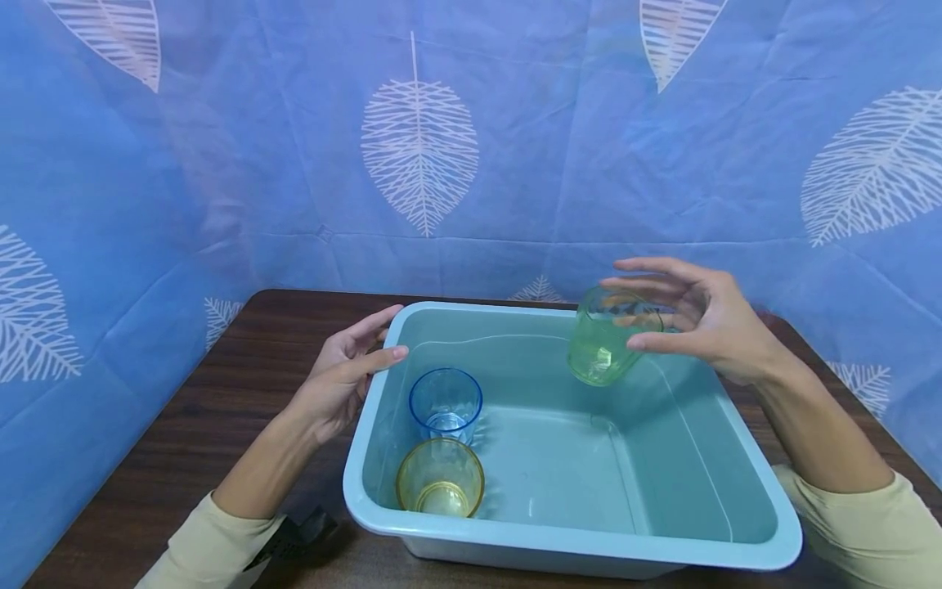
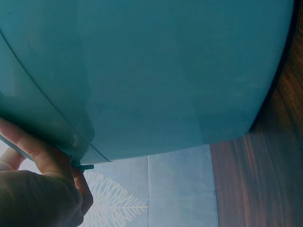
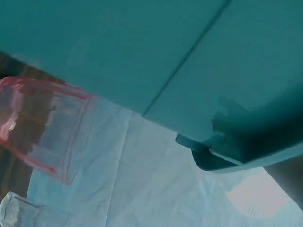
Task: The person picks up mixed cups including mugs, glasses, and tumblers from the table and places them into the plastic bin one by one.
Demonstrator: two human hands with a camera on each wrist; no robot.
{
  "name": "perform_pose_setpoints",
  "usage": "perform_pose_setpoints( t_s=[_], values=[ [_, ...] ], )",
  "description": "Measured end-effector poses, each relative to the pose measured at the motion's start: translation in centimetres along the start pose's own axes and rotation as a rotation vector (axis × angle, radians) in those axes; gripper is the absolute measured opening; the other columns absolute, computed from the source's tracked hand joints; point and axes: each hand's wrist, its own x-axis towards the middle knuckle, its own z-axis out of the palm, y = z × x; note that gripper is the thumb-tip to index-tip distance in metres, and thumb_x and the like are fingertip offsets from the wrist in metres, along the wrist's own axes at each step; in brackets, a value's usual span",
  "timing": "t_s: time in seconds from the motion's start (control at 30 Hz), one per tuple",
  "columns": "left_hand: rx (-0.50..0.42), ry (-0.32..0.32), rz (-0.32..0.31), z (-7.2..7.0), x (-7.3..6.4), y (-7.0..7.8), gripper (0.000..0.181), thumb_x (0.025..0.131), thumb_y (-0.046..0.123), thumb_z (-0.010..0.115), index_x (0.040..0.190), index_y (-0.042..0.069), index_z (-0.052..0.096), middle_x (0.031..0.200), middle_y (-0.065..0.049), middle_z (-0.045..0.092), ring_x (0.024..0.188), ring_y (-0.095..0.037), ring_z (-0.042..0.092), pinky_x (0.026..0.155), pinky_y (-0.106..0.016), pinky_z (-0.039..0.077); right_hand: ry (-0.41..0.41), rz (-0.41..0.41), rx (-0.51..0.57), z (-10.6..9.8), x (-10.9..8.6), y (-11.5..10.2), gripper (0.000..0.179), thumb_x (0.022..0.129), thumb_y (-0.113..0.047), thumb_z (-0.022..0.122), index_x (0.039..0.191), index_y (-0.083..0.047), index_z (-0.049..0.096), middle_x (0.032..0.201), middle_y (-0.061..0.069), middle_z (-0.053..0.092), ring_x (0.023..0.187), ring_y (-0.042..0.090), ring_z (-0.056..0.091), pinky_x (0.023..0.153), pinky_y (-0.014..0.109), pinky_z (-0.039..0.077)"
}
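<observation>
My left hand (image 1: 342, 368) grips the left rim of a light teal plastic basin (image 1: 589, 544), thumb over the edge and fingers outside. The left wrist view shows that hand (image 2: 45, 179) at the rim, beside the basin's outer wall (image 2: 165, 80). My right hand (image 1: 706, 319) holds a clear green cup (image 1: 599, 352), slightly tilted, over the basin's far right part, with thumb and fingers on opposite sides. Inside the basin at the left, a clear blue cup (image 1: 446, 401) stands behind a clear yellow cup (image 1: 441, 483), both mouth up.
The basin stands on a dark wooden table (image 1: 213, 409). Outside it, the right wrist view shows a clear red-edged cup (image 3: 52, 127) and part of another clear object (image 3: 19, 210). A blue cloth (image 1: 515, 147) with white leaves hangs behind the table.
</observation>
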Motion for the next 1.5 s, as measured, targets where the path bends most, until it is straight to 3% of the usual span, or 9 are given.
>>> perform_pose_setpoints(
  t_s=[0.3, 0.53, 1.5],
  values=[
    [0.013, 0.007, 0.013, 0.0, 0.1, -0.1, 0.063, 0.098, -0.001, 0.063, 0.157, 0.003, 0.04, 0.115, -0.012, 0.057, 0.082, -0.012, 0.075, 0.074, -0.031, 0.065, -0.037, 0.099, -0.153, 1.3, 0.3, -0.8, 0.075, 0.082, 0.02, 0.075, 0.149, -0.001, 0.051, 0.14, 0.011, 0.064, 0.119, 0.021, 0.068, 0.096, 0.035, 0.061],
    [0.023, 0.013, 0.012, 0.0, 0.1, -0.1, 0.064, 0.097, -0.001, 0.064, 0.157, 0.003, 0.041, 0.112, -0.01, 0.058, 0.081, -0.011, 0.075, 0.073, -0.031, 0.066, -0.045, 0.121, -0.255, 2.2, 0.4, -0.9, 0.075, 0.082, 0.014, 0.079, 0.149, -0.003, 0.051, 0.14, 0.01, 0.064, 0.12, 0.017, 0.067, 0.097, 0.032, 0.06],
    [0.011, 0.018, 0.011, -0.1, 0.2, -0.2, 0.065, 0.098, -0.001, 0.064, 0.158, 0.003, 0.04, 0.118, -0.013, 0.056, 0.085, -0.012, 0.074, 0.075, -0.031, 0.065, -0.085, 0.181, -0.346, 4.0, 1.1, -0.8, 0.072, 0.081, -0.001, 0.087, 0.146, -0.004, 0.055, 0.137, 0.013, 0.063, 0.121, 0.013, 0.065, 0.097, 0.035, 0.061]
  ],
)
